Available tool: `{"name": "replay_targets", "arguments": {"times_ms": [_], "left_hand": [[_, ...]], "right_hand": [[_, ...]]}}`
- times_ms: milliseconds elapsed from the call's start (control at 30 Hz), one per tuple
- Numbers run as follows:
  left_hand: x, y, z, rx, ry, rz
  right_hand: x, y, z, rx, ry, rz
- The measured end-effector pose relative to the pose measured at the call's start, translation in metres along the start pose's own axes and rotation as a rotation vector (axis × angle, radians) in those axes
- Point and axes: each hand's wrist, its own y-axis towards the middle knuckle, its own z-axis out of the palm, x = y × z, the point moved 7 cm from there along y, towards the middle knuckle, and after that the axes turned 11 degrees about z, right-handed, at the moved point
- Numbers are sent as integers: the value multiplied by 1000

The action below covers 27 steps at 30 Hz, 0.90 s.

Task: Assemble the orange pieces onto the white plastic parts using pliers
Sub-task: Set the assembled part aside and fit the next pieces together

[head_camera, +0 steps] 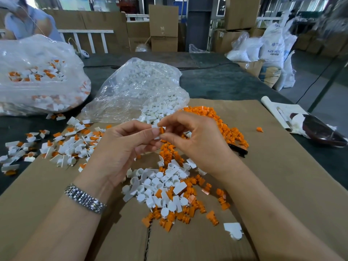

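At frame centre, left hand [120,147] and right hand [195,142] pinch one small white plastic part [155,127] with an orange piece [162,130] above loose mixed pieces, clear plastic bag of white parts [139,89] behind.

A dark grey-green table [216,81] runs back into a warehouse-like room. Behind it stand stacked cardboard boxes [163,25] and flat brown cardboard sheets [94,19] leaning upright, with a white railing [90,37] in front of them on the left. To the right, white sacks [273,44] printed with blue lettering are piled on a grey floor [308,72], which a black cable crosses. Daylight comes through windows [75,2] along the far wall.
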Motion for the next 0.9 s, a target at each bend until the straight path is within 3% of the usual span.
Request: {"name": "replay_targets", "arguments": {"times_ms": [367,433,500,567,633,800,900], "left_hand": [[3,0,-1,-63,18,-5],[3,1,-2,-70,9,-8],[3,1,-3,-66,8,-11],[3,1,-4,-58,18,-8],[3,1,-5,-51,24,-3],[4,2,-7,-57,17,3],[3,3,-11,-98,16,18]], "right_hand": [[-9,2,-1,71,9,109],[-24,6,-14,0,-159,209],[-49,7,-27,-34,-503,381],[-73,2,-30,65,-736,589],[-83,-3,-24,161,-851,659],[-79,-4,-21,120,-912,675],[-77,-3,-27,78,-781,685]]}}
